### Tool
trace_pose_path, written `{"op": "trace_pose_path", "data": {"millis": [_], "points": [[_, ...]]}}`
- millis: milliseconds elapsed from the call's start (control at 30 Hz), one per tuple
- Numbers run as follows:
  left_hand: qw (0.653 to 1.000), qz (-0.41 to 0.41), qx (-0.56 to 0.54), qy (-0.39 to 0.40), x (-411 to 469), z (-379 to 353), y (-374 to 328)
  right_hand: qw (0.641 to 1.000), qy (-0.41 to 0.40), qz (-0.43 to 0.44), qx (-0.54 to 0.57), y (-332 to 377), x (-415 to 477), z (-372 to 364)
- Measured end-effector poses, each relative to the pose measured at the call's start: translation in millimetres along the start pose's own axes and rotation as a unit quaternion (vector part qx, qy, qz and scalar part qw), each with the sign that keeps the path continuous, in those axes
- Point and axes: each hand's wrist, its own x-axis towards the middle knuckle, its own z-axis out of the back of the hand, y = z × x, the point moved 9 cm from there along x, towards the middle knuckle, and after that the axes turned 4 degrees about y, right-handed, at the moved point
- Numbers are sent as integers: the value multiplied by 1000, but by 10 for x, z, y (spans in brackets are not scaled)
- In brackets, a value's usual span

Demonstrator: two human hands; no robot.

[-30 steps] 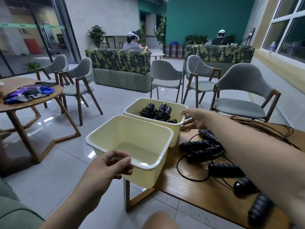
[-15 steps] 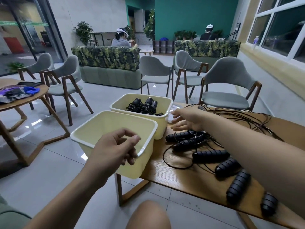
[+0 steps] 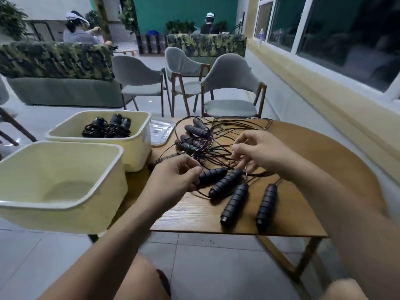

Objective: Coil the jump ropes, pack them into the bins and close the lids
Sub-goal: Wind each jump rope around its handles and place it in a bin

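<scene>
Several black jump-rope handles [image 3: 227,182] and a tangle of thin cords [image 3: 216,135] lie on the wooden table [image 3: 303,148]. My left hand [image 3: 175,176] curls over the end of one handle [image 3: 211,175] and grips it. My right hand [image 3: 257,148] reaches into the cords with fingers curled, pinching a cord. The near pale-yellow bin [image 3: 65,204] at the left is empty. The far bin [image 3: 138,135] behind it holds coiled ropes [image 3: 108,127]. A clear lid [image 3: 161,133] lies flat beside the far bin.
Grey chairs [image 3: 229,92] stand behind the table, and a leaf-patterned sofa [image 3: 56,70] is at the far left. A wall with windows [image 3: 324,83] runs along the right. Two people sit far back. My knees show at the bottom edge.
My left hand left the near bin's rim and moved right onto a rope handle. My right hand drew back from the far bin into the cords. The view swung right.
</scene>
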Motion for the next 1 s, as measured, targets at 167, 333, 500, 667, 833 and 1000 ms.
{"op": "trace_pose_path", "data": {"millis": [167, 333, 500, 667, 833, 1000], "points": [[994, -42, 96, 34, 265, -735, -98, 993, -101, -56, -19, -632, -279, 392], [986, -47, 156, 49, 471, -1125, -105, 972, -129, -123, -156, -1107, -322, 424], [937, -67, 336, 61, 528, -1426, -116, 956, -131, -182, -192, -1507, -490, 358], [932, -59, 356, 29, 466, -1518, 4, 965, -94, -211, -125, -1704, -610, 216], [946, -55, 321, -4, 488, -1465, 69, 972, -117, -203, -19, -1794, -635, 183], [947, -84, 311, -15, 507, -1536, 25, 969, -135, -186, -90, -1729, -643, 150]]}}
